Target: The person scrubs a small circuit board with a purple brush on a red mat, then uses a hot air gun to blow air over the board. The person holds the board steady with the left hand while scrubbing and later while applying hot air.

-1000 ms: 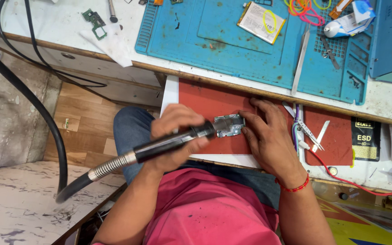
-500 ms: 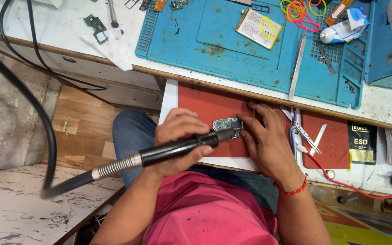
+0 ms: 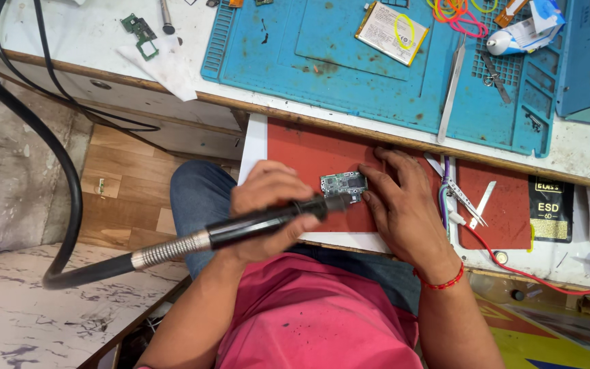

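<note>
**Hot-air wand held over a small circuit board**

We saw the left hand point(image 3: 271, 205) wrapped tight around a black hot-air handpiece point(image 3: 261, 222), fingers closed on its grip. The tool's nozzle pointed toward the right hand and ended at the edge of a small green circuit board point(image 3: 343, 184); whether the tip touched the board we could not tell. From the back of that fist a ribbed metal collar led into a thick black hose point(image 3: 69, 198), which looped away on the outer side of the left arm.

The right hand point(image 3: 404, 205) lay flat and partly spread on a red mat point(image 3: 295, 147), its fingertips pressed against the board's near edge, holding nothing else. The board sat between the two hands, on the mat.

Just beyond the right hand's outer side lay tweezers point(image 3: 462, 198). Past the knuckles of both hands, farther up the bench, a blue work mat point(image 3: 295, 68) carried a flat white battery point(image 3: 390, 31) and a long metal strip point(image 3: 452, 85).
</note>
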